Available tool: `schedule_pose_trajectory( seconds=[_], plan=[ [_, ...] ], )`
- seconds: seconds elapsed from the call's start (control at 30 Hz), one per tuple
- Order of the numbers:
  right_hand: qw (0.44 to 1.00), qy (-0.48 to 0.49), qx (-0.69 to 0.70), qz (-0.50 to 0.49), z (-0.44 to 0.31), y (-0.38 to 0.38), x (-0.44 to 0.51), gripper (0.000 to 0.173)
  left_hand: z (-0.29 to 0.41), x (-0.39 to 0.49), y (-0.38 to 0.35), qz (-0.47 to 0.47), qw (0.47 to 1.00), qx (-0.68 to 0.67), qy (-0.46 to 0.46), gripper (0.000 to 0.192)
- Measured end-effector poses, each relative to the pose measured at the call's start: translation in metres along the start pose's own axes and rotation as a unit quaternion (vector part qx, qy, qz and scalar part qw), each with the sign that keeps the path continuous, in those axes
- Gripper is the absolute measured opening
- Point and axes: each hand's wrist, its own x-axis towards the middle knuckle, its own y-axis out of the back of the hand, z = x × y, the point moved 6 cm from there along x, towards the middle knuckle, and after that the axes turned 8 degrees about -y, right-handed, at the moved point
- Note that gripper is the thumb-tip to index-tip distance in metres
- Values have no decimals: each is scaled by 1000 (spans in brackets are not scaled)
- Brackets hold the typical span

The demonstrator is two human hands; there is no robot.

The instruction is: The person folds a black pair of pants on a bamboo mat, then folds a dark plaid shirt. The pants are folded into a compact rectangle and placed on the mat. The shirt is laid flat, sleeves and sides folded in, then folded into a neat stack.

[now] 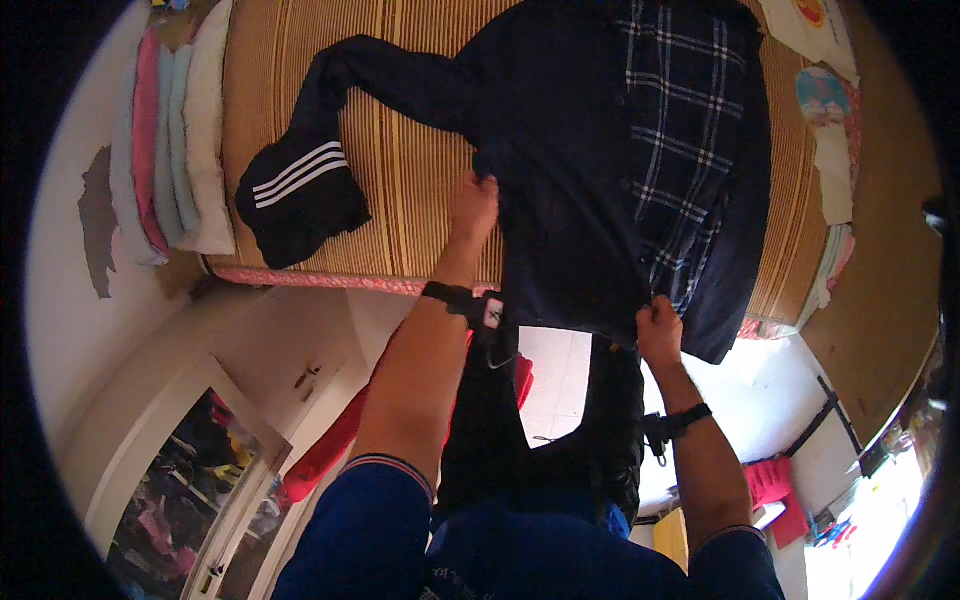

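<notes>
A dark navy coat [570, 172] with a blue-and-white plaid lining [679, 112] lies spread on a striped bamboo mat [405, 172]. At the coat's left side, my left hand [476, 206] pinches its edge, near the base of a sleeve. Lower right, my right hand [661, 330] grips the front edge by the hem, beside the lining. One dark sleeve [397, 79] stretches left across the mat. By its end lies a black cloth item [304, 199] with three white stripes; whether it joins the sleeve, I cannot tell.
Folded quilts or towels [176, 142] stand against the wall at the left end of the bed. More cloths [832, 172] lie along its right end. A glass-fronted cabinet [187, 487] is at lower left, and a red item [776, 491] at lower right.
</notes>
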Motion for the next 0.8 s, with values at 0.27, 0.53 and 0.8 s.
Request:
schedule_pose_trajectory(
  seconds=[0.27, 0.53, 0.8],
  plan=[
    [994, -70, -81, -32, 21, -30, 10, 19, -28, -6, 74, 41, 995, 67, 59, 35],
    [973, -110, 22, -201, 69, -70, 17, 29, 106, 111, 67, 40, 980, 62, -184, 46],
    [991, -26, -28, -126, 68, -66, 8, 25, 93, 211, 24, -52, 967, 209, -136, 41]
  ],
)
